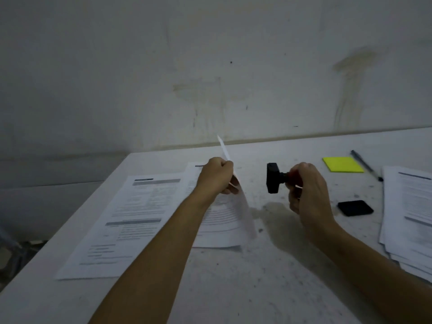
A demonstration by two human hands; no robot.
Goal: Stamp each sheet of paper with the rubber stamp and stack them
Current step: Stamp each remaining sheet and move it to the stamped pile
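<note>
White paper in my left hand (216, 177), pinched at its edge between thumb and curled fingers, and the lifted sheet (236, 202) stands almost edge-on to me, its lower part curving down to the table (233, 277). My right hand (304, 192) is wrapped round the red handle of the rubber stamp (274, 178), which hangs in the air turned sideways, black base pointing left toward the sheet. Neither is touching the other.

Two printed sheets lie to the left: the far-left sheet (131, 218) flat on the table, and a second sheet (219, 220) under the one I'm lifting. The big pile (411, 218) waits at the right edge, with the black ink pad (355, 208) just beside my right wrist. Yellow sticky notes (342, 164) and a pen (365, 164) sit further back.

I judge this sheet is on its way over to the stack at left. To do it well: carry it across without creasing, square its corners on the sheet below, and keep that stamp face well away from the paper so nothing smudges. Whether this sheet carries its mark, I can't tell from this angle.
</note>
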